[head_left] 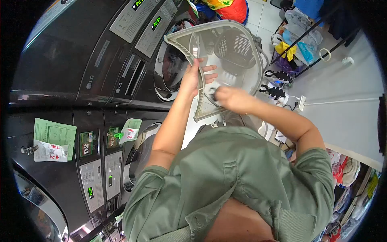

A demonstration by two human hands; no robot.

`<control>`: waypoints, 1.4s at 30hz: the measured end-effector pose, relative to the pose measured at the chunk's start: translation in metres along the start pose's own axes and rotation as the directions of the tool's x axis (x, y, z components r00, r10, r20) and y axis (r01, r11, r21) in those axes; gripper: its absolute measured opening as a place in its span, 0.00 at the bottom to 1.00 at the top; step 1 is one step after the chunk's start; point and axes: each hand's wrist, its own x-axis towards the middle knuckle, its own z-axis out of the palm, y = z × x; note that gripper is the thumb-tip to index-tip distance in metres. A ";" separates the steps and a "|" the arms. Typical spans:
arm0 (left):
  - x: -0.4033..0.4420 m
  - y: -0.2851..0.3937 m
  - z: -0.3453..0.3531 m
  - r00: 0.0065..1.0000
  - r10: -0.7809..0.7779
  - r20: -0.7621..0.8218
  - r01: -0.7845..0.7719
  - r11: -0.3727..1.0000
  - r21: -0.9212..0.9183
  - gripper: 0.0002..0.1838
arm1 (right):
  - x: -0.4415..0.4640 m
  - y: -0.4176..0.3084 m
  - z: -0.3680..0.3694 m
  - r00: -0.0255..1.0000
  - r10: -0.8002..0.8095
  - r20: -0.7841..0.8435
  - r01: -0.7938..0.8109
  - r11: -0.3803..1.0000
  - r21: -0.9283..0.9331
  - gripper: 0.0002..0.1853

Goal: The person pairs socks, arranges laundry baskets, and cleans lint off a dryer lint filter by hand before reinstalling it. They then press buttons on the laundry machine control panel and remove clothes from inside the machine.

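Note:
A grey plastic laundry basket point(258, 60) with a slotted wall is tilted in front of my body, its open side toward me. My left hand point(193, 78) is at the basket's left rim, thumb on the rim and the other fingers stretched out inside it. My right hand point(231, 99) is over the near part of the basket, blurred by motion. Its fingers are closed on a small dark item point(213, 93), too smeared to make out.
Stacked black LG machines point(60, 60) line the left side, with round doors and green slips point(54, 139) clipped on. Colourful bags point(229, 10) lie beyond the basket. At right are a black rail, bagged clothes point(300, 32), black-and-white shoes point(278, 76) and a white partition point(342, 117).

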 end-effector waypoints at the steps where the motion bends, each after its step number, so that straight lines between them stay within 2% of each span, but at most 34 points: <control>1: 0.001 0.000 -0.004 1.000 0.027 -0.003 -0.027 1.000 0.014 0.24 | -0.010 0.020 0.008 0.956 0.203 -0.212 -0.199 0.979 0.039 0.12; 2: 0.001 -0.002 -0.008 0.999 0.053 -0.006 -0.052 0.998 0.027 0.24 | -0.016 0.038 0.003 0.956 0.209 -0.206 -0.203 0.978 0.049 0.12; 4: 0.002 0.001 -0.006 0.998 0.059 0.013 -0.060 0.998 0.036 0.23 | -0.021 0.065 -0.015 0.778 0.473 -0.413 -0.562 0.817 -0.124 0.13; 5: 0.003 0.001 -0.004 0.999 0.047 0.016 -0.046 0.998 -0.036 0.22 | -0.017 0.055 -0.015 0.781 0.472 -0.410 -0.561 0.818 -0.127 0.13; 7: 0.001 -0.001 -0.001 1.000 0.022 0.012 -0.021 0.995 -0.102 0.21 | -0.001 0.010 -0.003 0.884 0.232 -0.406 -0.299 0.948 -0.109 0.12; 10: 0.004 0.000 0.004 0.997 0.068 -0.025 -0.070 0.995 -0.069 0.25 | -0.001 -0.015 0.005 0.920 0.197 -0.339 -0.221 0.975 -0.033 0.11; 11: 0.004 0.001 0.005 0.997 0.080 0.008 -0.078 0.992 -0.100 0.24 | -0.011 0.002 0.010 0.904 0.207 -0.374 -0.269 0.956 -0.121 0.09; 13: 0.003 0.005 0.005 0.995 0.090 0.040 -0.084 0.988 -0.131 0.23 | -0.032 0.041 0.005 0.778 0.429 -0.459 -0.572 0.786 -0.235 0.06; 14: 0.003 0.009 0.004 0.994 0.104 0.038 -0.097 0.984 -0.146 0.22 | -0.037 0.041 -0.005 0.778 0.429 -0.459 -0.572 0.786 -0.236 0.06; 16: 0.002 0.013 0.008 0.992 0.122 0.034 -0.115 0.980 -0.164 0.21 | -0.042 0.036 -0.031 0.638 0.533 -0.556 -0.744 0.613 -0.266 0.05; 17: 0.001 0.014 0.012 0.992 0.128 0.005 -0.125 0.977 -0.171 0.20 | -0.040 0.030 -0.025 0.638 0.531 -0.557 -0.743 0.614 -0.266 0.05; 19: 0.002 0.011 0.017 0.992 0.128 -0.020 -0.129 0.976 -0.174 0.19 | -0.030 0.007 -0.001 0.622 0.640 -0.450 -0.768 0.610 -0.194 0.04; 21: 0.010 0.008 0.021 0.983 0.164 -0.088 -0.176 0.971 -0.161 0.19 | -0.013 -0.017 0.013 0.633 0.627 -0.455 -0.740 0.662 -0.116 0.03; 22: 0.014 0.005 0.023 0.983 0.161 -0.090 -0.174 0.971 -0.164 0.19 | -0.002 -0.032 0.015 0.603 0.644 -0.470 -0.706 0.706 0.062 0.04; 25: 0.019 0.003 0.028 0.964 0.196 -0.181 -0.213 0.974 -0.081 0.15 | 0.004 -0.031 0.014 0.584 0.662 -0.469 -0.706 0.700 0.109 0.06; 26: 0.018 0.002 0.029 0.964 0.192 -0.185 -0.210 0.974 -0.082 0.15 | -0.001 -0.020 0.008 0.552 0.756 -0.353 -0.661 0.654 0.367 0.06; 27: 0.019 0.001 0.029 0.966 0.191 -0.177 -0.205 0.976 -0.068 0.17 | -0.003 -0.014 0.003 0.536 0.817 -0.214 -0.589 0.543 0.598 0.07; 28: 0.020 0.001 0.029 0.967 0.191 -0.167 -0.202 0.978 -0.052 0.18 | -0.003 -0.016 -0.002 0.535 0.817 -0.212 -0.589 0.542 0.599 0.07; 30: 0.023 0.003 0.032 0.968 0.184 -0.168 -0.200 0.976 -0.088 0.18 | 0.003 -0.019 -0.010 0.511 0.750 -0.421 -0.400 0.640 0.656 0.07; 31: 0.023 0.003 0.033 0.970 0.174 -0.169 -0.196 0.973 -0.124 0.18 | 0.007 -0.024 -0.009 0.591 0.682 -0.430 -0.379 0.706 0.599 0.06; 32: 0.023 0.003 0.037 0.970 0.175 -0.169 -0.198 0.972 -0.125 0.18 | 0.011 -0.028 -0.006 0.654 0.597 -0.465 -0.446 0.801 0.400 0.06; 34: 0.021 0.004 0.042 0.963 0.186 -0.194 -0.206 0.974 -0.090 0.18 | 0.014 -0.030 0.000 0.679 0.500 -0.537 -0.540 0.836 0.096 0.02; 37: 0.027 0.009 0.037 0.939 0.241 -0.244 -0.270 0.958 -0.092 0.18 | 0.019 -0.043 0.003 0.622 0.560 -0.547 -0.568 0.804 0.177 0.02; 38: 0.027 0.012 0.038 0.921 0.287 -0.263 -0.316 0.946 -0.075 0.18 | 0.017 -0.042 0.003 0.624 0.559 -0.545 -0.567 0.805 0.177 0.02; 40: 0.024 0.013 0.042 0.917 0.291 -0.271 -0.309 0.951 -0.026 0.19 | 0.013 -0.036 0.001 0.682 0.580 -0.446 -0.509 0.814 0.280 0.02; 41: 0.021 0.013 0.043 0.925 0.283 -0.253 -0.302 0.953 -0.037 0.19 | 0.009 -0.028 -0.001 0.702 0.534 -0.470 -0.551 0.826 0.116 0.02; 42: 0.022 0.014 0.046 0.932 0.278 -0.231 -0.297 0.954 -0.049 0.19 | 0.011 -0.023 -0.001 0.701 0.533 -0.474 -0.551 0.827 0.115 0.02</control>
